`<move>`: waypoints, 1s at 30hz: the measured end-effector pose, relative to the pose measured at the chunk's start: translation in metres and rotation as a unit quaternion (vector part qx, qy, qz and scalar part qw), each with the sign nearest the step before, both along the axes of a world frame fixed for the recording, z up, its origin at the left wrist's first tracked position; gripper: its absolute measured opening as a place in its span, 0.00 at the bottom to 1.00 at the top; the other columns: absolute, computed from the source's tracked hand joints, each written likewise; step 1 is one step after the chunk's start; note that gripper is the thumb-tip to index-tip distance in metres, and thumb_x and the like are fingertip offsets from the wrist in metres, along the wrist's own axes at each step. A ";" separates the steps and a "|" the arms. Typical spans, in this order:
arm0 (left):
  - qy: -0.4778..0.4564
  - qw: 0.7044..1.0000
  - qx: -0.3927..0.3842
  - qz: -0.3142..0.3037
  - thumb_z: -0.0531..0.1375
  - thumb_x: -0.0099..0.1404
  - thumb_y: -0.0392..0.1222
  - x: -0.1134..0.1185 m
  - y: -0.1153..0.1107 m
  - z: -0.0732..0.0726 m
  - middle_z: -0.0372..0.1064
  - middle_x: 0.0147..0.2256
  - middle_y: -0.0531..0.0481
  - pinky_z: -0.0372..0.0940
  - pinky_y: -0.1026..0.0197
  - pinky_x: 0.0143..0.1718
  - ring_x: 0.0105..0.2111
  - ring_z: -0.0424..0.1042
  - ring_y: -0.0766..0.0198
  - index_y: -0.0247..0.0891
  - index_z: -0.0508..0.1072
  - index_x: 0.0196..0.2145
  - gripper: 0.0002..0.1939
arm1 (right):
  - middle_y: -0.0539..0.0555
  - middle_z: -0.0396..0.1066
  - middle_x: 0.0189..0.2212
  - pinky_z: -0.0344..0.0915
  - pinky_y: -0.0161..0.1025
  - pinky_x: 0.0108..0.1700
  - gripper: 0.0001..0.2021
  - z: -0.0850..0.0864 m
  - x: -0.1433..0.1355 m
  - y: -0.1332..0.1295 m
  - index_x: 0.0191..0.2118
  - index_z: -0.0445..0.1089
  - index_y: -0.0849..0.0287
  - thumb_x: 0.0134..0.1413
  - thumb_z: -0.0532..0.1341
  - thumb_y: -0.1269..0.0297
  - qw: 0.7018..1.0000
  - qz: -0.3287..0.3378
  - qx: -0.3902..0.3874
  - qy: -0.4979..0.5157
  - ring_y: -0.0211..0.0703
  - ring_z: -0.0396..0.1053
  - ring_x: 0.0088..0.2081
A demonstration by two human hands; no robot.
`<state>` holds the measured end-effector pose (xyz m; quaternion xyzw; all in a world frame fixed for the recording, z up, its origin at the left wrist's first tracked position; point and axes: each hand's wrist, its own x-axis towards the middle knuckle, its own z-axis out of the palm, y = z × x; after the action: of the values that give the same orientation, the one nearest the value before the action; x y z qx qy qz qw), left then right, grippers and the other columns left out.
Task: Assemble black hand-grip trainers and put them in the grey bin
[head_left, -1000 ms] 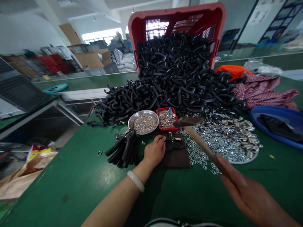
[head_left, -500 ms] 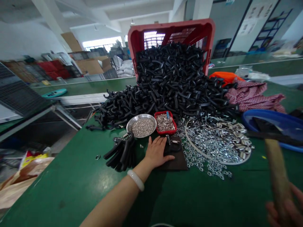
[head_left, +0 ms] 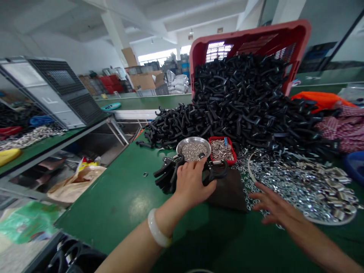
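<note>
My left hand (head_left: 193, 181), with a white bangle on its wrist, is closed on a black hooked handle piece (head_left: 218, 173) fitted with a metal spring. The fingers partly cover this piece, which is raised beside the dark flat plate (head_left: 231, 191). Just left of the hand lies a bunch of similar black handle pieces (head_left: 166, 176). My right hand (head_left: 274, 208) is open with its fingers spread, holding nothing. It hovers at the near left edge of the heap of small shiny metal links (head_left: 280, 185).
Behind stand a metal bowl of tiny parts (head_left: 180, 143) and a red tray of pins (head_left: 233, 159). A large pile of black pieces (head_left: 239, 102) spills from a tipped red crate (head_left: 199, 40). A small ring (head_left: 145, 174) lies on the green table (head_left: 119, 212).
My view has swung left. My left hand has lifted the handle piece from the plate and moved it left. My right hand has let go of the wooden-handled tool, now out of view, and come inward.
</note>
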<state>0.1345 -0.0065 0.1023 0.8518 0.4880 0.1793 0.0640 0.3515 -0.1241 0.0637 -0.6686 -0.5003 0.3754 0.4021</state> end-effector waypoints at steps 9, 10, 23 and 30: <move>0.051 0.991 -0.096 0.074 0.47 0.58 0.63 -0.077 0.085 0.025 0.69 0.42 0.43 0.59 0.60 0.37 0.40 0.68 0.55 0.39 0.66 0.49 0.31 | 0.49 0.67 0.25 0.56 0.28 0.19 0.10 0.018 -0.143 0.187 0.40 0.62 0.58 0.58 0.51 0.58 0.969 0.165 -0.013 0.183 0.32 0.63 0.20; 0.067 0.987 -0.125 0.069 0.49 0.57 0.61 -0.087 0.095 0.022 0.71 0.38 0.44 0.59 0.61 0.34 0.36 0.68 0.57 0.38 0.70 0.44 0.28 | 0.48 0.65 0.22 0.55 0.29 0.18 0.10 0.013 -0.147 0.194 0.39 0.63 0.59 0.57 0.53 0.58 0.977 0.155 -0.011 0.146 0.31 0.60 0.18; -0.279 0.855 -0.364 0.241 0.53 0.46 0.70 -0.149 0.126 -0.027 0.66 0.26 0.51 0.56 0.66 0.23 0.25 0.64 0.66 0.36 0.66 0.32 0.32 | 0.55 0.68 0.34 0.58 0.33 0.22 0.26 -0.011 -0.145 0.178 0.39 0.67 0.56 0.50 0.48 0.38 0.991 0.114 -0.075 -0.001 0.43 0.66 0.31; -0.431 0.703 -0.552 0.124 0.49 0.52 0.69 -0.131 0.112 -0.056 0.71 0.31 0.48 0.62 0.63 0.32 0.32 0.69 0.63 0.36 0.69 0.37 0.33 | 0.52 0.68 0.22 0.58 0.37 0.29 0.20 0.008 -0.159 0.181 0.49 0.60 0.65 0.53 0.55 0.59 0.971 0.145 0.077 -0.175 0.41 0.64 0.25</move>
<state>0.0037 0.1058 0.0465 0.4259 0.5198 0.2322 0.7032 0.1922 0.0571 0.0715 -0.6111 -0.6820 0.2678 0.2996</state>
